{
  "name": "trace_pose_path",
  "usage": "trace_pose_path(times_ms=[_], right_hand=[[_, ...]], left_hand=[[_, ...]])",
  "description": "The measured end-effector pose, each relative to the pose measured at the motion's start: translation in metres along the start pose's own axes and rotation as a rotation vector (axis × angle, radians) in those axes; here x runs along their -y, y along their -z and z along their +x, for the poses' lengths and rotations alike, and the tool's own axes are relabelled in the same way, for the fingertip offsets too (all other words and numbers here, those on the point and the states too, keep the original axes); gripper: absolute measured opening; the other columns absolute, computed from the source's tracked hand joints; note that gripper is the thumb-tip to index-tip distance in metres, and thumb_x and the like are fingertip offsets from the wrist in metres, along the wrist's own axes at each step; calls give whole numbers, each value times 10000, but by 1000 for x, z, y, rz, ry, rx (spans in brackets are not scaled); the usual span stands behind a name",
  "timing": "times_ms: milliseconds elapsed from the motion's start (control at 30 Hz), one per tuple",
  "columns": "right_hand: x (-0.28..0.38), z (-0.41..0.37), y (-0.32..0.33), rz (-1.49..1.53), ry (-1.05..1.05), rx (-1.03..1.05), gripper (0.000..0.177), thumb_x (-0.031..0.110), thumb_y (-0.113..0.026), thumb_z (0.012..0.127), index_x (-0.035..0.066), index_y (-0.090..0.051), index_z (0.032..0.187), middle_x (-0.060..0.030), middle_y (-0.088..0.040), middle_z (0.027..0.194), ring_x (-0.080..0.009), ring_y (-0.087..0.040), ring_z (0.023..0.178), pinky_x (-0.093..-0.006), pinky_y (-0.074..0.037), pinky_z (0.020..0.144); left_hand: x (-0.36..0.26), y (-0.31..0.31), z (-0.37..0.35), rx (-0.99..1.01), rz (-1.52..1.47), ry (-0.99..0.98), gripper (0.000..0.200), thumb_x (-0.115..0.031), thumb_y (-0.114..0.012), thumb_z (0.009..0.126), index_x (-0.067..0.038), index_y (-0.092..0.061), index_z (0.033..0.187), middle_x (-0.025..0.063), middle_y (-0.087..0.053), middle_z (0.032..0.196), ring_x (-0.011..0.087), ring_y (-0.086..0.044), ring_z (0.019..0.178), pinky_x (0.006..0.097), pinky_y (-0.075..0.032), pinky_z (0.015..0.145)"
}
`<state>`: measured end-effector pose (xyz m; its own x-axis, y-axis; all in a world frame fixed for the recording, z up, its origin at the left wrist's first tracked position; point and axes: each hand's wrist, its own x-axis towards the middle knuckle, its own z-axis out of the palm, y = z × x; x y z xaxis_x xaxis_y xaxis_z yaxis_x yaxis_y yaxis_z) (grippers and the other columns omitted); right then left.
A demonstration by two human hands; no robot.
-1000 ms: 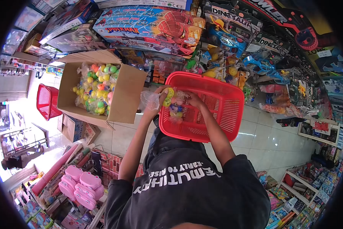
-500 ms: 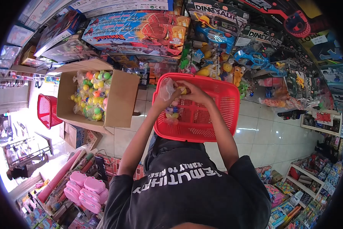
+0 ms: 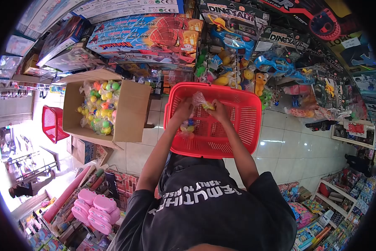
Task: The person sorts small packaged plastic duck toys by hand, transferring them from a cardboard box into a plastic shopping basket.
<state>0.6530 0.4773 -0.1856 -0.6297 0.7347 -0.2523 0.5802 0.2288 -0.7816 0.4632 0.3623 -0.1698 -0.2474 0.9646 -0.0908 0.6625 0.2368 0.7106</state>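
Currently both hands are over the red basket [image 3: 255, 106]. My left hand [image 3: 183, 112] and right hand [image 3: 220, 112] pinch a clear toy packet [image 3: 201, 101] between them, above another packet [image 3: 187, 126] on the mesh floor. I judge this mid-placement; a release calls for lowering first.

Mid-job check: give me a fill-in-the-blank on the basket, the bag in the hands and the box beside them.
1. The left hand and the right hand both grip a clear plastic bag above a ____ basket.
2. The open cardboard box of colourful toys stands on the basket's ____ side.
3. The cases stacked at lower left are ____.
Missing words: red; left; pink.
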Motion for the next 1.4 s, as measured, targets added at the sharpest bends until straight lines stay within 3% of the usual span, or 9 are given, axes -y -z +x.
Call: trace_pose_path(times_ms=[133,200,533,600,833,900,1033,1100,1400], right_hand=[[21,1,-8,-197,89,-100,354,218,-733,703,75,-445,851,-110,-588,763,-294,-614,705,-396,-441,571],[31,2,-13,-177,139,-138,331,201,-706,723,82,-444,886,-130,-592,777,-351,-596,735,-433,-440,578],[54,21,-46,-348,328,-136,292,48,-609,735,46,-494,1003,-153,-527,1003,-370,-552,932,-467,-467,732],[49,19,-55,-189,275,-106,322,11,-577,743,37,-520,1058,-168,-515,1032,-368,-544,954,-459,-460,788],[34,14,-49,169,406,-63,370,-46,-526,762,11,-523,1128,-196,-514,1098,-361,-552,988,-420,-448,837],[31,13,-48,377,152,10,427,-67,-520,759,1,-494,1180,-212,-526,1123,-355,-557,1008,-407,-442,856],[6,19,-64,198,252,54,478,-74,-519,759,5,-458,1227,-220,-536,1125,-352,-555,1022,-397,-439,877],[6,17,-70,173,300,-21,496,-70,-512,764,3,-439,1249,-220,-535,1125,-356,-552,1023,-387,-435,884],[7,6,-65,125,194,105,558,-67,-510,781,42,-387,1314,-184,-535,1117,-312,-553,1002,-347,-443,868]], left_hand=[[-6,-24,-18,-3,414,4,384,-270,-501,844,-68,-487,1170,177,-466,1193,395,-503,1031,452,-460,846],[-21,-14,-21,310,417,252,541,-322,-530,830,-25,-400,1263,194,-383,1330,389,-423,1173,442,-444,905],[-9,-24,-25,318,499,222,488,-309,-573,807,4,-485,1172,207,-418,1258,391,-456,1131,440,-480,849],[-10,-23,-22,383,434,283,534,-275,-594,778,-14,-456,1223,185,-350,1351,379,-424,1169,430,-450,899],[-25,-14,-16,283,350,361,616,-262,-607,777,8,-364,1274,181,-271,1391,379,-428,1165,421,-475,873],[-26,-12,-16,168,406,252,707,-274,-620,772,10,-288,1328,193,-214,1422,377,-388,1209,423,-463,896],[-12,-27,-9,242,584,222,757,-322,-622,775,8,-266,1355,200,-186,1441,372,-338,1253,427,-431,933],[-14,-28,-5,333,596,322,750,-375,-605,784,6,-299,1353,201,-177,1448,358,-309,1276,434,-393,964],[-21,-27,-4,425,616,381,746,-409,-586,794,5,-320,1355,220,-166,1450,348,-332,1255,448,-379,962]])
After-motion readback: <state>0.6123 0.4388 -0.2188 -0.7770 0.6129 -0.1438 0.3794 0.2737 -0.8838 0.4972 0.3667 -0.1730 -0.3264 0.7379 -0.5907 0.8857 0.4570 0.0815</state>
